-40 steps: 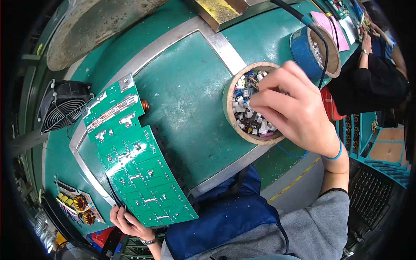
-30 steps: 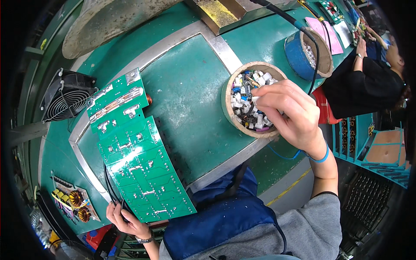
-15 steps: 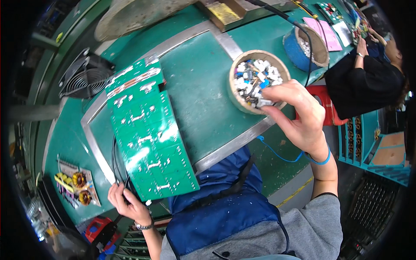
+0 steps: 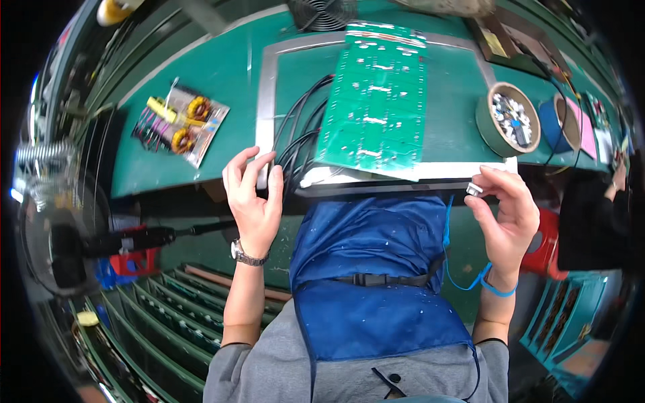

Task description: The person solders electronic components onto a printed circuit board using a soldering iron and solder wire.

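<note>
My right hand [image 4: 507, 218], with a blue band at the wrist, pinches a small white connector [image 4: 474, 189] between thumb and fingertips above the table's front edge. My left hand [image 4: 255, 198] is beside the metal frame's left corner, near several black cables [image 4: 295, 144]; its thumb and fingers are apart and I see nothing held. Between the hands, farther back, a long green circuit board [image 4: 376, 107] lies solder side up on the metal frame [image 4: 266, 101]. A round tub [image 4: 495, 127] of small white, blue and dark parts [image 4: 510, 117] stands to the right.
At left lies another board [image 4: 208, 138] with copper coils. A black fan [image 4: 324, 12] stands behind the green board. Farther right are a blue tub [image 4: 554, 124], a pink sheet [image 4: 583, 127] and a person in black [image 4: 591, 221]. Slotted green racks [image 4: 168, 309] stand below left.
My right hand has left the tub and come nearer to me with the white connector. My left hand has risen beside the cables. The view has turned left, shifting the table in the picture.
</note>
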Action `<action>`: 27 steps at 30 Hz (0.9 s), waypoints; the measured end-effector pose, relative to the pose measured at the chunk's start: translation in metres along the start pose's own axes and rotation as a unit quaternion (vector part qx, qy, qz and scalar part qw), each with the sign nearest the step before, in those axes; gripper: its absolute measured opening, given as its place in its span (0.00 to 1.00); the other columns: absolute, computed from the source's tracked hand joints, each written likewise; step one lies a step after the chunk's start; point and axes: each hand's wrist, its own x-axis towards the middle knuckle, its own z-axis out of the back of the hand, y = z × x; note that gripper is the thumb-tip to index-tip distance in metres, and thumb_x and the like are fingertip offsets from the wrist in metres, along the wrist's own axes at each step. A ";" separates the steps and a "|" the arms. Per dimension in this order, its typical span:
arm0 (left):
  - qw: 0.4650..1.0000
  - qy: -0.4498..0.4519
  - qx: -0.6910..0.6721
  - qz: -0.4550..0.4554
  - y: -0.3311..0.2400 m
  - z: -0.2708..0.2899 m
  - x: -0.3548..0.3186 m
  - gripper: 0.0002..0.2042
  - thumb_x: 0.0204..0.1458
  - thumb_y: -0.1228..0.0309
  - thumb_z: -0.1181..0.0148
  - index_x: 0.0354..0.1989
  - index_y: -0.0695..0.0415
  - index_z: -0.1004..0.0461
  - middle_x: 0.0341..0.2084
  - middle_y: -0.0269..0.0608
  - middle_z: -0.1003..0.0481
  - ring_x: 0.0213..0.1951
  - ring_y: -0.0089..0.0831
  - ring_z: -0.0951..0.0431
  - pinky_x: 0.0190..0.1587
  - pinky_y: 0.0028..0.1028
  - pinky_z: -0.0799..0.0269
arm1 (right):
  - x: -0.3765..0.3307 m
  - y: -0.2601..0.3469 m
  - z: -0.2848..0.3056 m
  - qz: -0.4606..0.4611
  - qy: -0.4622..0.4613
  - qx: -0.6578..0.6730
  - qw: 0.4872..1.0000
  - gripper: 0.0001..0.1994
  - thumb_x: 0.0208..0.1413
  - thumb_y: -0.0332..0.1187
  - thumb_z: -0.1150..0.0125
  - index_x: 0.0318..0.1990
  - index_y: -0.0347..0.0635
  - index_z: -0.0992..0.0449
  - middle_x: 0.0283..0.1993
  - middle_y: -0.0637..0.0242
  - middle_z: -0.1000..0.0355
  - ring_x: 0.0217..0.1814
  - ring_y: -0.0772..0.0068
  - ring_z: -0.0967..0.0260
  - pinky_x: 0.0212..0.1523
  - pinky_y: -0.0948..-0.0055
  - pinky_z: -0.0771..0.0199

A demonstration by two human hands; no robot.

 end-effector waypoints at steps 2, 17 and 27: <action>0.998 -0.027 -0.024 0.045 0.002 0.020 -0.014 0.09 0.52 0.72 0.39 0.40 0.59 0.23 0.46 0.47 0.29 0.49 0.42 0.30 0.51 0.36 0.35 | 0.002 0.005 -0.011 0.002 0.056 -0.020 0.998 0.17 0.40 0.17 0.32 0.42 0.34 0.23 0.37 0.60 0.24 0.34 0.73 0.25 0.37 0.78 0.25; 0.996 -0.031 -0.040 0.070 0.048 0.045 -0.018 0.08 0.50 0.75 0.38 0.38 0.59 0.21 0.44 0.44 0.27 0.48 0.39 0.28 0.51 0.34 0.34 | 0.033 0.030 -0.074 0.005 0.218 -0.047 0.975 0.17 0.42 0.15 0.36 0.43 0.37 0.22 0.34 0.64 0.25 0.33 0.73 0.26 0.37 0.78 0.25; 0.997 -0.011 -0.055 0.060 0.048 0.038 -0.008 0.08 0.49 0.78 0.40 0.38 0.61 0.21 0.44 0.46 0.26 0.48 0.38 0.27 0.52 0.33 0.34 | 0.035 0.028 -0.088 -0.120 0.230 0.063 0.964 0.15 0.46 0.14 0.39 0.44 0.29 0.25 0.42 0.61 0.25 0.41 0.76 0.28 0.45 0.77 0.27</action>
